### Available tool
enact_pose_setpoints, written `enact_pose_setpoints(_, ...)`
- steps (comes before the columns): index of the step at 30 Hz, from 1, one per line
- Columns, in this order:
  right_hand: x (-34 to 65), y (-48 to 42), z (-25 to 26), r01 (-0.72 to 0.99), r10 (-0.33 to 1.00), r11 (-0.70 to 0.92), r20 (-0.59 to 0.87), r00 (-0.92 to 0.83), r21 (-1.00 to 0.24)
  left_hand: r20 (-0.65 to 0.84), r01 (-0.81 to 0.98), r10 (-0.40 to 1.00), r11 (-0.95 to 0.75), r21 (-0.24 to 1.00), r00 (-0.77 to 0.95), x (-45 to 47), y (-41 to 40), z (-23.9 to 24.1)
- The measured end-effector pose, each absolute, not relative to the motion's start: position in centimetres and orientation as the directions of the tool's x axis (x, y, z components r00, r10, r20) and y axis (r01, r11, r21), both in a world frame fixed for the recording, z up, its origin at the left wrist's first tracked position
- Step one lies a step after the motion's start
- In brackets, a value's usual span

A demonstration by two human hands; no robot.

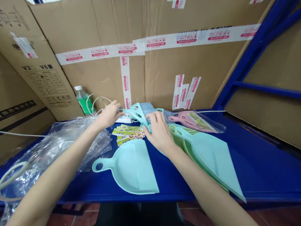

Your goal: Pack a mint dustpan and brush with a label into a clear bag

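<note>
My left hand is closed on the handle end of a teal hand brush with grey-blue bristles, held just above the blue shelf. My right hand grips the same brush lower down, its fingers curled over the teal handle. Under the brush lie several yellow-green paper labels. A teal dustpan lies flat in front of my hands. To the right, a stack of teal and green dustpans leans on the shelf.
A pink dustpan set in a clear bag lies at the back right. Crumpled clear plastic bags cover the left. A green bottle and white cord stand by cardboard boxes. A blue rack post rises on the right.
</note>
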State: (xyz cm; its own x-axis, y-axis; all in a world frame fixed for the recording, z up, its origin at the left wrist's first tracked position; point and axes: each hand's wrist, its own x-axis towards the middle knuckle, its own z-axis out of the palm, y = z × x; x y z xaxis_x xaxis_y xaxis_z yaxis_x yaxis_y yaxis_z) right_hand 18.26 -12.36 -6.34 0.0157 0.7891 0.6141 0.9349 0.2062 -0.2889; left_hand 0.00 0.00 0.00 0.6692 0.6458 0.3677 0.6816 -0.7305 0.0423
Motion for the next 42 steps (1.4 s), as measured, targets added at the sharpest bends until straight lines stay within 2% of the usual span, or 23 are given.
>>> enact_pose_setpoints(4, 18.3, -12.7, -6.4, 0.923, 0.757, 0.22, 0.652, 0.043, -0.316, 0.366, 0.683, 0.664, -0.724, 0.098, 0.652, -3.0, -2.5, -1.0)
enact_pose_setpoints(6, 18.3, -12.9, -6.5, 0.899, 0.778, 0.253, 0.627, 0.03, -0.357, 0.369, 0.676, 0.672, -0.723, 0.142, 0.642, -4.4, -3.4, -1.6)
enact_pose_setpoints(11, 18.6, -12.9, -6.8, 0.737, 0.911, 0.301, 0.412, -0.033, -0.605, 0.395, 0.582, 0.673, -0.74, 0.338, 0.626, -7.1, -5.3, -3.0)
enact_pose_setpoints(14, 19.1, -12.5, -7.0, 0.637, 0.909, 0.331, 0.417, -0.015, -0.696, 0.395, 0.542, 0.66, -0.751, 0.376, 0.639, -7.8, -6.3, -3.6)
enact_pose_setpoints(18, 19.3, -12.0, -7.2, 0.56, 0.909, 0.334, 0.416, 0.022, -0.758, 0.378, 0.528, 0.661, -0.748, 0.402, 0.648, -8.0, -7.0, -4.3)
enact_pose_setpoints(25, 18.9, -12.7, -6.9, 0.665, 0.889, 0.37, 0.456, -0.05, -0.649, 0.294, 0.477, 0.635, -0.749, 0.459, 0.715, -8.9, -6.9, -4.7)
enact_pose_setpoints(29, 18.8, -13.1, -6.5, 0.665, 0.895, 0.383, 0.436, -0.096, -0.641, 0.225, 0.447, 0.595, -0.759, 0.472, 0.772, -9.5, -7.1, -4.1)
enact_pose_setpoints(32, 18.3, -13.3, -6.3, 0.689, 0.912, 0.372, 0.383, -0.146, -0.622, 0.14, 0.452, 0.566, -0.763, 0.463, 0.812, -9.7, -7.1, -3.5)
enact_pose_setpoints(38, 17.9, -13.8, -6.2, 0.721, 0.931, 0.363, 0.254, -0.261, -0.591, -0.123, 0.452, 0.458, -0.735, 0.506, 0.881, -9.5, -7.3, -3.3)
enact_pose_setpoints(42, 18.1, -13.9, -6.4, 0.724, 0.928, 0.372, 0.206, -0.311, -0.581, -0.171, 0.434, 0.405, -0.75, 0.5, 0.898, -9.4, -7.4, -3.5)
